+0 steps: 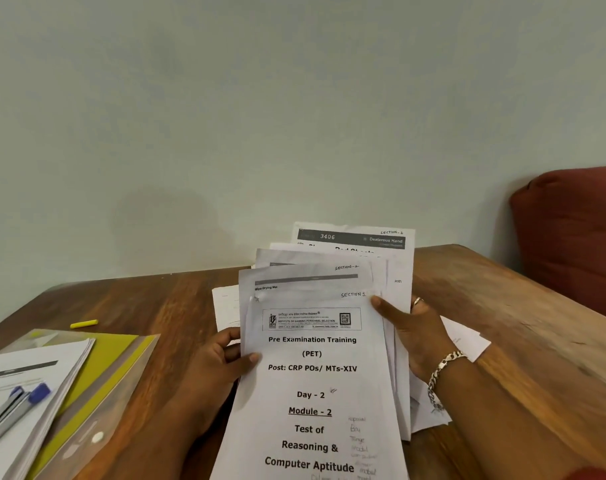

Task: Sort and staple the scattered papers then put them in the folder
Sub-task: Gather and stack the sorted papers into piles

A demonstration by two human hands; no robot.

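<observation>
I hold a fanned stack of printed papers (315, 382) upright over the wooden table (149, 306). The front sheet reads "Pre Examination Training", marked "Section 1" by hand. My left hand (222, 362) grips the stack's left edge, thumb on the front sheet. My right hand (416, 334) grips the right edge, thumb near the top corner. At the left lies a yellow see-through folder (111, 368) with a second pile of papers (35, 372) on it. A grey and blue stapler (14, 410) rests on that pile.
More loose sheets (464, 341) lie on the table under my right hand. A yellow highlighter (84, 323) sits near the far left edge. A red cushion (571, 237) stands at the right. A pale wall runs behind the table.
</observation>
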